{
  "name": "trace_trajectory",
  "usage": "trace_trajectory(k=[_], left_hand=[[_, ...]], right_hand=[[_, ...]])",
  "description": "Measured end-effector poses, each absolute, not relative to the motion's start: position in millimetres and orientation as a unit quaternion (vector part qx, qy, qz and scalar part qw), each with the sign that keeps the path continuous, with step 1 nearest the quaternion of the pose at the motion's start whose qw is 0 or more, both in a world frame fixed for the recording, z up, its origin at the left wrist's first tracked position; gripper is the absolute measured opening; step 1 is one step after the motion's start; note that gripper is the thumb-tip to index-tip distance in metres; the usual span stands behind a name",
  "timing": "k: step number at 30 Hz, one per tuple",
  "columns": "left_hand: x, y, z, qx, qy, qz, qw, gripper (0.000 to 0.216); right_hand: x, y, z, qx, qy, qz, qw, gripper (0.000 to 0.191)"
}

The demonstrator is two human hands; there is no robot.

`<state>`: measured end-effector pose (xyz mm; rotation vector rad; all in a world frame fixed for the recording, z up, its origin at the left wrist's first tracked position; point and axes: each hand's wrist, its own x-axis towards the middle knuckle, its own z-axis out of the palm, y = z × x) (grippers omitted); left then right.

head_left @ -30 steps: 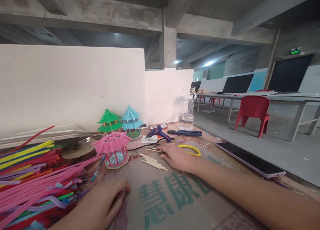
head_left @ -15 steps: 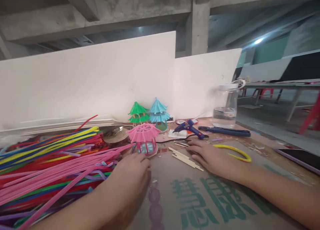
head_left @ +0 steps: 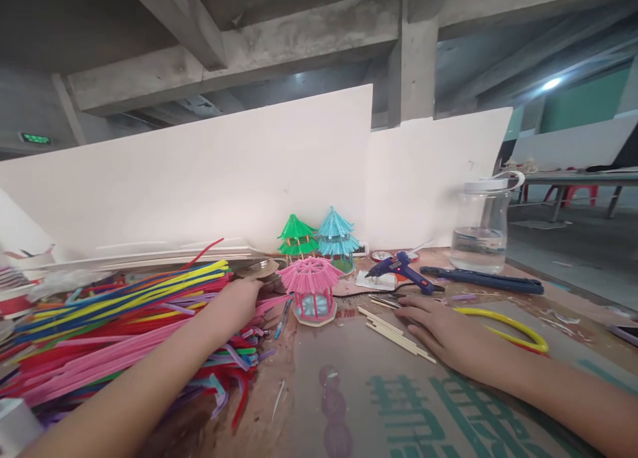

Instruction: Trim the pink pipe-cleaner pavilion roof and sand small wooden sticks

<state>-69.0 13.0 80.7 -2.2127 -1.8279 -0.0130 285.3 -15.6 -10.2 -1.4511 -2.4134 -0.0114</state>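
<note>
My left hand [head_left: 238, 303] reaches forward over the heap of coloured pipe cleaners [head_left: 109, 332], its fingertips at a tan round disc [head_left: 259, 269] just left of the pink pavilion model [head_left: 312, 297]; the fingers are curled and mostly hidden. My right hand [head_left: 443, 332] lies flat on the printed cardboard sheet [head_left: 399, 405], fingers stretched out beside a few thin wooden sticks [head_left: 393, 332]. Behind the pink model stand a green pavilion [head_left: 297, 236] and a blue pavilion [head_left: 335, 232].
A blue glue gun [head_left: 401, 270], dark blue pliers [head_left: 483, 282], yellow-handled cutters [head_left: 503, 325] and a clear water jar [head_left: 482, 227] sit to the right. White foam boards [head_left: 224, 172] wall the back. A blue pen [head_left: 282, 318] lies by the pink model.
The view has swung left. My left hand has moved from the cardboard's near edge forward over the pipe cleaners to the disc. My right hand has stayed flat by the sticks.
</note>
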Motion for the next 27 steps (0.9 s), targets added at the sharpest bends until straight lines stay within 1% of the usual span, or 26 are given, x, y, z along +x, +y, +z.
trace_trajectory(k=[2,6,10,13,22,27], left_hand=[[-71,20,80,-0.757,-0.635,-0.011,0.15,0.044],[-71,39,78,-0.745,-0.651,-0.005,0.146,0.025],[-67,55,75,-0.73,-0.673,0.014,0.122,0.031],[-67,60,75,-0.721,-0.685,0.021,0.103,0.03],[-75,77,83,-0.732,-0.677,-0.001,0.077,0.031],[-78,94,88,-0.736,-0.674,0.049,0.034,0.03]], right_hand=[[285,-16,-10,-0.513,-0.844,-0.002,0.157,0.047],[284,-16,-9,-0.521,-0.84,0.003,0.152,0.049],[282,-18,-6,-0.521,-0.84,0.01,0.148,0.049],[280,-20,-4,-0.518,-0.841,0.017,0.153,0.048],[281,-18,-6,-0.506,-0.842,0.013,0.187,0.043],[282,-18,-8,-0.509,-0.843,0.003,0.176,0.046]])
